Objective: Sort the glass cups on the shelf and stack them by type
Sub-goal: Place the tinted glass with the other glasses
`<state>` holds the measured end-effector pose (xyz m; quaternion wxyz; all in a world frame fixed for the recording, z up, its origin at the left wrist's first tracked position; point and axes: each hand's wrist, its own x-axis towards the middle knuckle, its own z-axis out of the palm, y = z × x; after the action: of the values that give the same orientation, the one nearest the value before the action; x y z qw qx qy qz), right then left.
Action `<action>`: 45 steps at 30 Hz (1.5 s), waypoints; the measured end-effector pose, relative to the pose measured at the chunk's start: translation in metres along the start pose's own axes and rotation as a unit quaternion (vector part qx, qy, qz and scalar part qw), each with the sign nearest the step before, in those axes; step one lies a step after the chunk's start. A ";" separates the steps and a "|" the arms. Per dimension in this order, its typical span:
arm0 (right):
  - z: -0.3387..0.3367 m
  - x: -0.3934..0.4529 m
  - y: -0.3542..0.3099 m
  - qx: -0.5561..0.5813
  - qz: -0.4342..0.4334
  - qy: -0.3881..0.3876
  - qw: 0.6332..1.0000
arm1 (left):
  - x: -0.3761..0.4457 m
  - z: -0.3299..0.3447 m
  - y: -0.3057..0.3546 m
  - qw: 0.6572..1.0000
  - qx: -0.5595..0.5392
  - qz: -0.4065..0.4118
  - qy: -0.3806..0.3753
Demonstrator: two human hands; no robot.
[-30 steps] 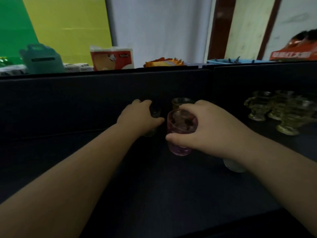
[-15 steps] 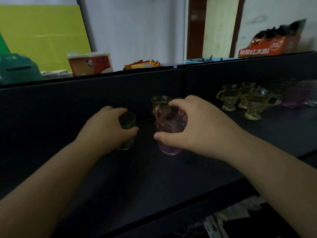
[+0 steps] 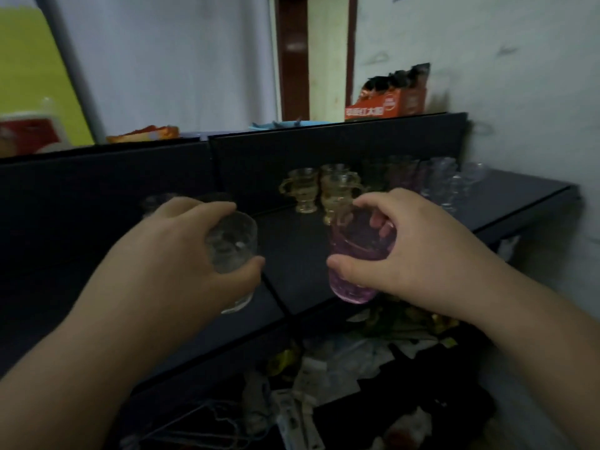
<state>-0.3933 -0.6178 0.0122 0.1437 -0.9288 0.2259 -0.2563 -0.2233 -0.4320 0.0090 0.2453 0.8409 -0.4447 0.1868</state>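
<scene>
The left hand (image 3: 181, 254) gripped a clear cup (image 3: 232, 251) and the right hand (image 3: 418, 251) gripped a pink cup (image 3: 357, 254), both lifted above the dark shelf (image 3: 506, 203), probably to carry each to its own kind.

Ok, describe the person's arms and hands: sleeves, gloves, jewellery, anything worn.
Both forearms are bare as far as the frame shows, with no sleeves in view. The left hand and right hand wear no gloves. No watch, bracelet or ring is visible on the wrists or fingers, though the picture is dim and slightly blurred.
</scene>
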 end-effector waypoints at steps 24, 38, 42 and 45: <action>-0.084 0.024 0.279 -0.024 0.135 0.076 0.988 | 0.145 0.212 0.229 0.991 -0.079 0.108 -0.028; -0.085 0.139 0.399 -0.027 0.076 0.046 0.996 | 0.227 0.274 0.225 0.998 0.001 -0.020 -0.060; -0.068 0.180 0.431 -0.005 0.045 0.001 0.999 | 0.235 0.282 0.227 0.996 0.042 -0.062 -0.045; -0.057 0.202 0.446 0.023 0.007 -0.025 0.999 | 0.241 0.287 0.233 0.994 0.068 -0.078 -0.048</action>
<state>-0.4234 -1.1078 -0.0283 0.1723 -0.9299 0.2227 -0.2367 -0.2622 -0.8689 -0.0377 0.1798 0.8956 -0.3757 0.1561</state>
